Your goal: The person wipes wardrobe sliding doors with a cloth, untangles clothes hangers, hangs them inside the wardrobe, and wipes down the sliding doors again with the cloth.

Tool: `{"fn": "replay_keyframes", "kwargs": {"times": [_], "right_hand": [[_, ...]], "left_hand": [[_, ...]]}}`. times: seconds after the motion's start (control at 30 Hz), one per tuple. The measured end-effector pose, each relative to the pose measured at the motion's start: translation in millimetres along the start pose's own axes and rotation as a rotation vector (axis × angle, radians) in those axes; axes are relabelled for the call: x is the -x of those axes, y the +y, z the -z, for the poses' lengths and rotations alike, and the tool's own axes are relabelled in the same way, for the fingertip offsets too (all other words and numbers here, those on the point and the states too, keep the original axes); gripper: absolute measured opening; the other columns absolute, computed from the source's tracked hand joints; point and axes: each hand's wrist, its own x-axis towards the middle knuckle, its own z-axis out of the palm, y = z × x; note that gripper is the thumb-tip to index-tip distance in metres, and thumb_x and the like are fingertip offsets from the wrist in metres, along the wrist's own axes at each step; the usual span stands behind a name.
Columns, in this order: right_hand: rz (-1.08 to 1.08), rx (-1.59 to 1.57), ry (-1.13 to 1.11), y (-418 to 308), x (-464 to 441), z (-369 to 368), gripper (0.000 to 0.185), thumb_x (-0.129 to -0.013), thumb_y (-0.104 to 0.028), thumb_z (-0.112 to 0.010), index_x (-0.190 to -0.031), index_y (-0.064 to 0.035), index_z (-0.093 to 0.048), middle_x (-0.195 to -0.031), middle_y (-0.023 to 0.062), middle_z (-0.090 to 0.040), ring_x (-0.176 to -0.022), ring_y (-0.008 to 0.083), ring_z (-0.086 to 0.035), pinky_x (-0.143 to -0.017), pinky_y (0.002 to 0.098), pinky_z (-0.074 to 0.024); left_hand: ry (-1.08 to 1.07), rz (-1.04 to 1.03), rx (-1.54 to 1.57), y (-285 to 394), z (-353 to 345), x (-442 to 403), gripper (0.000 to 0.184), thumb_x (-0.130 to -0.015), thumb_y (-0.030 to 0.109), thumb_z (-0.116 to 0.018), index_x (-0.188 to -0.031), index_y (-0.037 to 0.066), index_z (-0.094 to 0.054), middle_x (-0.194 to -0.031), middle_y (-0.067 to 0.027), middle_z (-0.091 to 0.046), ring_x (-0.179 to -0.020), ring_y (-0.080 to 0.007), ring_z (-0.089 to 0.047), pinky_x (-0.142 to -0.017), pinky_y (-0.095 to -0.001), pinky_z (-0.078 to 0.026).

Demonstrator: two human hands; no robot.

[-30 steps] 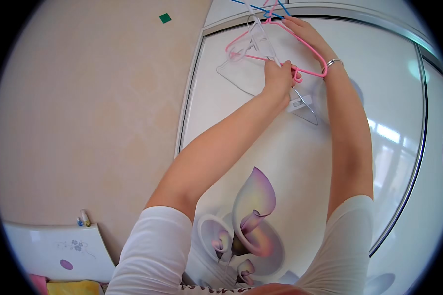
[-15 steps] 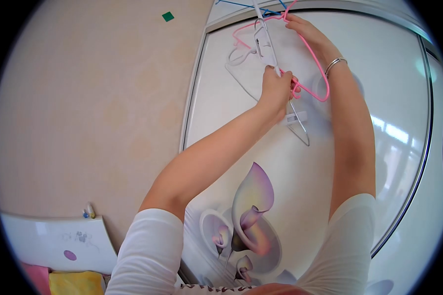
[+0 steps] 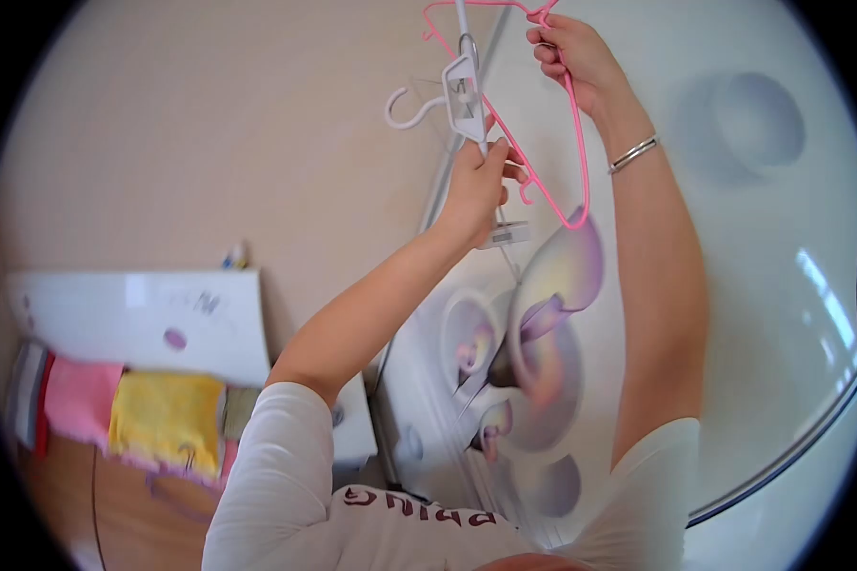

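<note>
**Up High and Both Full**

I am watching from far away. The right hand (image 3: 581,65), with a shiny silver metal bracelet (image 3: 632,155) on its wrist, has its fingers curled tight on a thin, pink, three-sided plastic hanger (image 3: 583,157), up by its neck. The pink hanger is in the air between the arms. Its top end runs out of my view, so I can't see the tip of its hook.

The left hand (image 3: 476,190) is clamped on a white plastic hanger with a curved hook and thin silver wire (image 3: 468,127). A small white plastic clip (image 3: 505,235) sticks out just under that hand. I can't tell if all the white and silver parts make one hanger or more. The left fingers are right by the long pink bar, but I can't be sure they touch it.

How far along is it? I think the getting-hold part is done, since each hand has something. Letting go is not done: I see neither hanger set down or hung up. The two also look crossed from where I watch.

Behind them are a beige wall (image 3: 257,143) and a shiny white door with purple flower pictures (image 3: 771,257).
</note>
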Motion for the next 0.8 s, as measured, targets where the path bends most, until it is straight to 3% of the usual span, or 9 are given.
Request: {"fn": "replay_keyframes", "kwargs": {"times": [0.1,0.23,0.27,0.43,0.6,0.73,0.8], "right_hand": [[-0.036,-0.044,0.025,39.3,40.6,-77.3,0.014,-0.095,-0.007,-0.044,-0.103,0.0004,-0.053,-0.086,0.0035,-0.056,-0.057,0.0042,-0.039,-0.046,0.0185,-0.0314],[-0.115,-0.229,-0.043,100.9,97.0,-157.5,0.023,-0.094,-0.005,-0.041,-0.114,-0.0020,-0.054,-0.085,0.0049,-0.058,-0.055,0.0056,-0.038,-0.046,0.0198,-0.0285],[-0.151,-0.259,-0.054,116.3,116.0,-175.7,0.023,-0.095,-0.006,-0.041,-0.113,-0.0021,-0.054,-0.086,0.0051,-0.058,-0.057,0.0058,-0.040,-0.047,0.0196,-0.0295],[-0.342,-0.422,-0.170,172.4,211.0,-270.5,0.022,-0.096,-0.008,-0.041,-0.114,-0.0048,-0.054,-0.088,0.0030,-0.059,-0.060,0.0042,-0.042,-0.049,0.0185,-0.0310],[-0.366,-0.397,-0.126,210.8,314.3,-354.7,0.024,-0.097,-0.011,-0.044,-0.118,-0.0044,-0.052,-0.093,0.0027,-0.061,-0.066,0.0039,-0.046,-0.053,0.0194,-0.0354],[-0.487,-0.552,-0.336,186.3,403.0,-440.7,0.036,-0.092,-0.008,-0.051,-0.127,-0.0046,-0.045,-0.102,0.0038,-0.061,-0.077,0.0068,-0.053,-0.067,0.0196,-0.0427],[-0.631,-0.667,-0.435,172.5,446.2,-485.7,0.043,-0.092,-0.008,-0.054,-0.133,-0.0069,-0.041,-0.107,0.0054,-0.063,-0.074,0.0033,-0.053,-0.055,0.0164,-0.0361]], "left_hand": [[0.175,0.006,-0.211,-23.5,73.1,47.0,0.051,-0.096,0.017,-0.045,-0.144,0.006,-0.030,-0.085,-0.0026,-0.057,-0.075,-0.0103,-0.054,-0.056,-0.0256,-0.042],[0.381,-0.066,-0.529,-24.2,154.0,151.9,0.046,-0.099,0.017,-0.040,-0.141,0.004,-0.029,-0.076,-0.0053,-0.055,-0.052,-0.0104,-0.051,-0.045,-0.0233,-0.038],[0.433,-0.033,-0.512,-14.7,164.4,181.6,0.041,-0.099,0.016,-0.039,-0.137,0.004,-0.032,-0.072,-0.0054,-0.055,-0.046,-0.0099,-0.047,-0.043,-0.0228,-0.036],[0.652,0.208,-0.334,21.2,234.5,317.2,0.042,-0.098,0.014,-0.040,-0.140,0.008,-0.039,-0.075,-0.0030,-0.056,-0.047,-0.0060,-0.044,-0.043,-0.0195,-0.029],[0.909,0.272,-0.212,51.2,261.2,427.5,0.044,-0.096,0.013,-0.042,-0.140,0.008,-0.040,-0.073,-0.0018,-0.056,-0.050,-0.0052,-0.044,-0.044,-0.0194,-0.028],[1.085,0.257,-0.289,56.1,261.1,497.5,0.042,-0.097,0.014,-0.041,-0.139,0.008,-0.041,-0.070,-0.0012,-0.056,-0.049,-0.0061,-0.044,-0.045,-0.0202,-0.031],[1.084,0.341,-0.339,52.3,259.7,533.3,0.039,-0.098,0.017,-0.042,-0.135,0.007,-0.046,-0.070,-0.0013,-0.058,-0.051,-0.0062,-0.047,-0.045,-0.0217,-0.034]]}}
